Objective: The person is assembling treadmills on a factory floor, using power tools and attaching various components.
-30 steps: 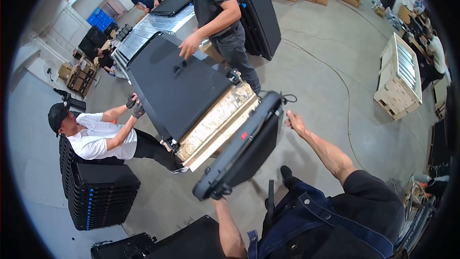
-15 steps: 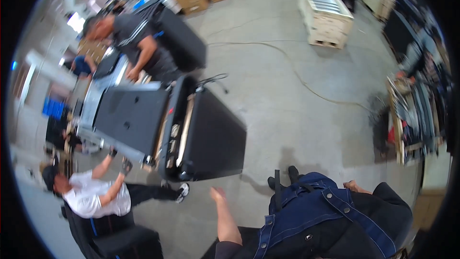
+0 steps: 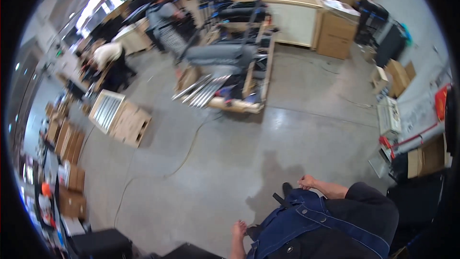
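Two bare hands hang low by the person's body, and both hold nothing. Left hand (image 3: 238, 230) is down near the bottom edge, its fingers held loosely together and pointing up toward the gray floor (image 3: 230, 163). Right hand (image 3: 306, 181) is curled into a loose fist beside the blue overalls (image 3: 297, 220). Nearest to the left hand is a black case (image 3: 100, 243) on the floor, well apart from it; its long side runs left to right. Farther off, a wooden pallet (image 3: 235, 104) carries long silver bars (image 3: 201, 88) that point down and left.
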Demonstrator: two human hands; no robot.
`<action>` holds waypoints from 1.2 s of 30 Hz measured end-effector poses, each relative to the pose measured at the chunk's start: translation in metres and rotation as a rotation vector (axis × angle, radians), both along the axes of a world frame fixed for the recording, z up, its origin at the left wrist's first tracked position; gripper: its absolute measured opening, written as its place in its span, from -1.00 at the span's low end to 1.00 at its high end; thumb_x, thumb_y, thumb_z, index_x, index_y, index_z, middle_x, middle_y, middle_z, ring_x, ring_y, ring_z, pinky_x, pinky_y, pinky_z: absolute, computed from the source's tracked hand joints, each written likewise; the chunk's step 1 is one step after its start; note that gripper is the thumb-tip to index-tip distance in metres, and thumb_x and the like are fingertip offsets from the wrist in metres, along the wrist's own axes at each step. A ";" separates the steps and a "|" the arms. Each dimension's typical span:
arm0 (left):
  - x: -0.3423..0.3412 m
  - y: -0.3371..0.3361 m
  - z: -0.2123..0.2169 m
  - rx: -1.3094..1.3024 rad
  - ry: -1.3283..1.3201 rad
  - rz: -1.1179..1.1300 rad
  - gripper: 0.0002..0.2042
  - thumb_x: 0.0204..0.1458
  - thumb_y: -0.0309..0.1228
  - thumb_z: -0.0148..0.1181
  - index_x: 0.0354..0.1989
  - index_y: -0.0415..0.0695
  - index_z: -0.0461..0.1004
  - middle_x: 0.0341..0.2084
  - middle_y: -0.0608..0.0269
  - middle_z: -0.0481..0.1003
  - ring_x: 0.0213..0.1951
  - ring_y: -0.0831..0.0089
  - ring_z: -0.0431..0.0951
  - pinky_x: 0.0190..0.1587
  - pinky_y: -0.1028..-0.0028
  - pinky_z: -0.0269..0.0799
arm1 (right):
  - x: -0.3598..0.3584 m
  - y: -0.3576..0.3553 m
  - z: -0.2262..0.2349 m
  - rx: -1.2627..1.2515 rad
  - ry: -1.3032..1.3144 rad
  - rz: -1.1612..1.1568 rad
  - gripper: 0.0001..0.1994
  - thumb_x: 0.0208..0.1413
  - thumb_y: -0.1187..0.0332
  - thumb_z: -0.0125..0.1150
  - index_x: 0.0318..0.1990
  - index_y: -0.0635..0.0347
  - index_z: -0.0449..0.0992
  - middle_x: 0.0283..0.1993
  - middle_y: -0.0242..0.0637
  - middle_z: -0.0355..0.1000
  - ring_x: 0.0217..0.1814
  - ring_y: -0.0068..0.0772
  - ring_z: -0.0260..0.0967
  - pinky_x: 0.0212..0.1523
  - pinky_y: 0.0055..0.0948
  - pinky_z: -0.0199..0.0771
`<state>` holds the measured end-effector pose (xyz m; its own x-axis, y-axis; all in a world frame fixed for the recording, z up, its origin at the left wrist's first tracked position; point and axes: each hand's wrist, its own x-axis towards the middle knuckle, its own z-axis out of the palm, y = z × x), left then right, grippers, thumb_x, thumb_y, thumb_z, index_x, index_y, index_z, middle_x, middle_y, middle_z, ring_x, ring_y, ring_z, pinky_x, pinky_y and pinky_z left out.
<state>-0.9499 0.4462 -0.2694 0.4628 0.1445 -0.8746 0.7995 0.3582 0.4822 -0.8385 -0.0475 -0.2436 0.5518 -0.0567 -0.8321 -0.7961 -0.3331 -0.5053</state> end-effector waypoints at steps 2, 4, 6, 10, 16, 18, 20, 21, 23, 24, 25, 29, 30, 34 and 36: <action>0.049 -0.023 0.007 0.030 0.087 -0.177 -0.54 0.27 -0.17 0.05 0.25 -0.19 0.35 -0.08 0.04 0.60 -0.13 0.22 0.64 -0.06 0.23 0.60 | 0.007 -0.068 0.004 -0.088 -0.021 -0.190 -0.74 0.23 0.22 0.21 -0.13 0.25 0.56 -0.43 -0.27 0.55 -0.61 -0.50 0.41 -0.65 -0.44 0.41; 0.110 -0.058 0.015 0.063 0.168 -0.328 -0.54 0.25 -0.15 0.08 0.24 -0.14 0.37 -0.08 0.06 0.59 -0.15 0.25 0.63 -0.10 0.24 0.59 | 0.014 -0.127 0.009 -0.076 -0.053 -0.529 -0.73 0.27 0.27 0.15 -0.02 0.29 0.50 -0.41 -0.17 0.55 -0.57 -0.38 0.47 -0.62 -0.39 0.47; 0.166 -0.096 0.019 0.031 0.105 -0.445 -0.54 0.25 -0.14 0.09 0.22 -0.13 0.39 -0.09 0.04 0.59 -0.18 0.25 0.64 -0.11 0.27 0.59 | 0.022 -0.166 0.014 -0.065 -0.071 -0.621 -0.69 0.27 0.23 0.17 -0.01 0.31 0.51 -0.35 -0.13 0.57 -0.52 -0.34 0.52 -0.56 -0.34 0.53; 0.281 -0.196 0.031 0.012 -0.044 -0.517 -0.54 0.24 -0.10 0.11 0.20 -0.15 0.42 -0.06 0.03 0.59 -0.13 0.28 0.62 -0.08 0.29 0.57 | 0.045 -0.217 0.010 -0.044 0.052 -0.621 -0.66 0.27 0.27 0.19 0.07 0.31 0.44 -0.28 -0.04 0.58 -0.46 -0.23 0.56 -0.54 -0.33 0.56; 0.432 -0.342 0.033 -0.074 -0.060 -0.665 -0.56 0.19 -0.14 0.13 0.12 -0.20 0.44 -0.15 0.06 0.62 -0.22 0.30 0.64 -0.20 0.34 0.58 | 0.138 -0.277 -0.020 0.046 0.087 -0.488 -0.64 0.24 0.21 0.23 0.04 0.30 0.51 -0.24 -0.09 0.60 -0.42 -0.29 0.57 -0.47 -0.31 0.58; 0.453 -0.345 -0.022 -0.033 -0.002 -0.667 -0.60 0.18 -0.16 0.13 0.04 -0.20 0.46 -0.22 0.07 0.62 -0.28 0.28 0.64 -0.28 0.32 0.57 | 0.201 -0.285 0.005 0.043 0.046 -0.473 -0.64 0.21 0.19 0.26 0.02 0.28 0.53 -0.26 -0.13 0.60 -0.43 -0.34 0.56 -0.47 -0.33 0.56; 0.502 -0.387 -0.030 0.056 0.122 -0.669 -0.70 0.14 -0.20 0.13 -0.14 -0.18 0.50 -0.35 0.10 0.62 -0.40 0.25 0.63 -0.43 0.28 0.53 | 0.260 -0.312 0.013 0.002 0.022 -0.527 -0.65 0.21 0.19 0.27 -0.01 0.28 0.56 -0.28 -0.15 0.60 -0.43 -0.36 0.56 -0.46 -0.35 0.56; 0.518 -0.410 -0.018 0.105 0.188 -0.638 -0.75 0.13 -0.22 0.13 -0.24 -0.16 0.51 -0.41 0.12 0.61 -0.45 0.24 0.63 -0.49 0.25 0.51 | 0.275 -0.325 0.003 -0.096 -0.022 -0.499 -0.67 0.20 0.19 0.28 -0.05 0.27 0.58 -0.31 -0.17 0.61 -0.43 -0.39 0.55 -0.46 -0.38 0.55; 0.560 -0.401 -0.054 0.072 0.027 -0.955 -0.80 0.11 -0.26 0.14 -0.36 -0.15 0.54 -0.42 0.17 0.61 -0.41 0.24 0.63 -0.41 0.24 0.54 | 0.317 -0.349 0.030 -0.182 -0.052 -0.366 -0.69 0.20 0.19 0.30 -0.09 0.27 0.61 -0.33 -0.20 0.61 -0.44 -0.42 0.54 -0.46 -0.40 0.54; 0.591 -0.435 -0.049 0.242 -0.621 -1.070 -0.78 0.12 -0.25 0.16 -0.36 -0.16 0.58 -0.42 0.21 0.61 -0.36 0.28 0.65 -0.35 0.30 0.54 | 0.349 -0.365 0.035 -0.217 -0.055 -0.272 -0.70 0.19 0.19 0.30 -0.13 0.28 0.63 -0.36 -0.21 0.61 -0.45 -0.44 0.53 -0.47 -0.41 0.54; 0.613 -0.446 -0.051 0.251 -0.611 -1.045 -0.78 0.12 -0.25 0.16 -0.36 -0.16 0.58 -0.42 0.21 0.61 -0.36 0.28 0.65 -0.35 0.30 0.54 | 0.382 -0.368 0.040 -0.218 -0.060 -0.143 -0.70 0.19 0.19 0.31 -0.16 0.28 0.65 -0.38 -0.23 0.62 -0.47 -0.46 0.52 -0.49 -0.42 0.53; 0.713 -0.502 0.004 0.152 -0.161 -0.623 -0.69 0.18 -0.17 0.21 -0.11 -0.16 0.60 -0.37 0.15 0.63 -0.27 0.32 0.67 -0.27 0.38 0.55 | 0.535 -0.432 0.029 -0.122 0.003 -0.053 -0.74 0.18 0.23 0.29 -0.29 0.30 0.64 -0.42 -0.19 0.61 -0.56 -0.37 0.50 -0.60 -0.29 0.49; 0.735 -0.508 0.027 0.009 -0.164 -0.433 -0.68 0.19 -0.16 0.21 -0.07 -0.16 0.57 -0.37 0.15 0.63 -0.29 0.31 0.66 -0.26 0.37 0.55 | 0.580 -0.436 0.029 -0.167 0.003 -0.048 -0.74 0.14 0.23 0.27 -0.39 0.28 0.62 -0.48 -0.18 0.59 -0.61 -0.35 0.47 -0.59 -0.29 0.49; 0.769 -0.495 0.050 -0.150 -0.199 0.135 -0.67 0.23 -0.14 0.19 -0.03 -0.14 0.51 -0.37 0.16 0.59 -0.39 0.30 0.61 -0.39 0.37 0.53 | 0.783 -0.408 0.068 -0.300 -0.281 0.224 -0.72 0.02 0.19 0.24 -0.53 0.23 0.61 -0.59 -0.21 0.53 -0.56 -0.29 0.50 -0.43 -0.24 0.49; 0.733 -0.463 0.020 -0.121 -0.198 0.293 -0.71 0.25 -0.22 0.15 0.00 -0.15 0.47 -0.39 0.18 0.51 -0.42 0.35 0.54 -0.50 0.38 0.42 | 0.887 -0.364 0.095 -0.132 -0.429 0.303 -0.72 0.05 0.17 0.25 -0.47 0.22 0.63 -0.61 -0.22 0.51 -0.52 -0.30 0.51 -0.37 -0.24 0.49</action>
